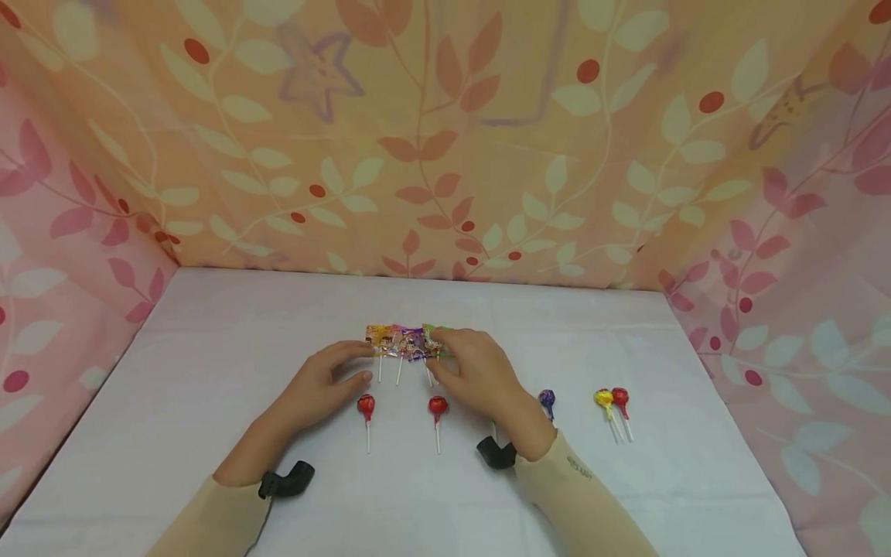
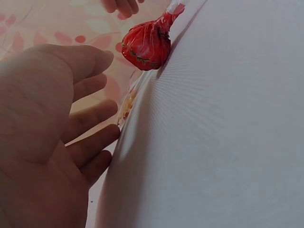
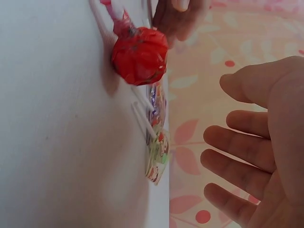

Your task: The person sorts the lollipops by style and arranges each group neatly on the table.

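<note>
Several lollipops in flat, colorful wrappers (image 1: 400, 343) lie side by side on the white table, white sticks toward me. My left hand (image 1: 323, 391) is at the left end of this row, fingers loosely bent and thumb apart. Over the row's right end is my right hand (image 1: 480, 375), partly hiding a green-wrapped lollipop (image 3: 159, 154). In the right wrist view its fingers are spread and hold nothing. Nearer me lie two round red lollipops, one by my left thumb (image 1: 365, 406) and another by my right hand (image 1: 438, 406).
Right of my right forearm lies a purple lollipop (image 1: 547, 398), its stick partly hidden. Farther right, a yellow lollipop (image 1: 603, 399) and a red lollipop (image 1: 620, 398) lie together. Patterned cloth (image 1: 418, 155) hangs behind the table and along both sides.
</note>
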`<state>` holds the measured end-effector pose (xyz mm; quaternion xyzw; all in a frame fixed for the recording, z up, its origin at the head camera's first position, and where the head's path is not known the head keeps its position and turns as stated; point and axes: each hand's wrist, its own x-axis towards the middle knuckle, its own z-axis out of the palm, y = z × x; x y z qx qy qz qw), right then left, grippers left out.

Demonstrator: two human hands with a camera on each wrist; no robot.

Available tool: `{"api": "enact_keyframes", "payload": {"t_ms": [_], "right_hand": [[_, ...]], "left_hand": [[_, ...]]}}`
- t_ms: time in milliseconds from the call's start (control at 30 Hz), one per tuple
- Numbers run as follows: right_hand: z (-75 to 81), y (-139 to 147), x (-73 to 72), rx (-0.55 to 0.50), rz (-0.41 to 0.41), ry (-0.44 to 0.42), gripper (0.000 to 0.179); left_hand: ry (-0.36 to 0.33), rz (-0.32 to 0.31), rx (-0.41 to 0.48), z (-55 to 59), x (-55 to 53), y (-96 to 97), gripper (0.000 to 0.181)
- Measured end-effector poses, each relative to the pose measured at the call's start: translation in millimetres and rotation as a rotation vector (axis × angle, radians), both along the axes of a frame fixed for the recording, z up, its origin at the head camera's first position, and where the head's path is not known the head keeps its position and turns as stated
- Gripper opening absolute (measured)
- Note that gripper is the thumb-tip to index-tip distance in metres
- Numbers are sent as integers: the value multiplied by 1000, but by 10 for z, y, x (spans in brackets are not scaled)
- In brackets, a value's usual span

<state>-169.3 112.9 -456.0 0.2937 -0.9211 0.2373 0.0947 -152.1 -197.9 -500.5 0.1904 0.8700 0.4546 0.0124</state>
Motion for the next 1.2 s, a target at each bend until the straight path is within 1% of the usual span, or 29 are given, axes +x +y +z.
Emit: {"api": "enact_keyframes", "payload": {"t_ms": [233, 300, 400, 467, 567, 633, 833, 1000, 1100, 1200], "right_hand": [[53, -1, 79, -5, 44, 29, 45], [74, -1, 105, 0, 46, 24, 45], [100, -4, 149, 13, 35, 5, 45], [114, -4, 183, 25, 24, -22, 46], [126, -2, 235, 43, 17, -65, 48], [129, 7, 270, 49, 17, -88, 50], [80, 82, 355, 53, 28, -84, 48], [47, 143, 430, 49, 31, -96, 47], [32, 163, 487, 48, 29, -132, 49], [7, 171, 545, 49, 33, -175, 50]], "left_hand": [[-22, 4, -17, 60, 89, 1, 38], [-13, 0, -26, 63, 124, 1, 38], [2, -2, -36, 44, 170, -4, 37], [13, -6, -41, 25, 199, -7, 36], [33, -13, -37, 7, 247, -7, 36], [35, -18, -25, 7, 283, 0, 36], [18, -28, -9, 4, 395, 26, 37], [27, -28, 3, -35, 446, 35, 42], [23, -22, 1, -44, 476, 37, 46], [14, -14, -21, -52, 522, 32, 52]]}}
